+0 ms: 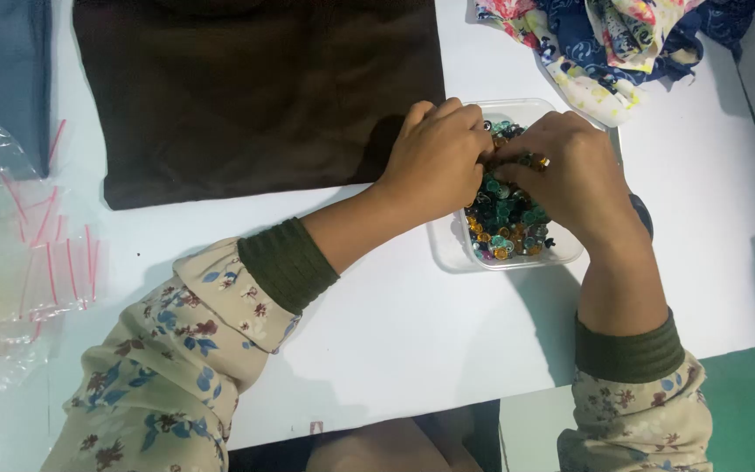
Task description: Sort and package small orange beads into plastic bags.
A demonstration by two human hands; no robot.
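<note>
A clear plastic tub point(450, 252) stands on the white table, filled with several small beads point(504, 229) in green, gold and dark colours. My left hand point(434, 157) and my right hand point(570, 175) meet over the tub's far half, fingertips pressed together above the beads. The fingers of both hands are curled and seem to pinch a small gold-coloured piece between them; what exactly they hold is hidden by the knuckles.
A dark brown cloth point(255, 87) lies flat behind the left hand. Crumpled floral fabric point(605, 44) sits at the back right, blue cloth point(2, 70) at the far left. Small clear zip bags with red strips point(37, 262) lie at the left edge.
</note>
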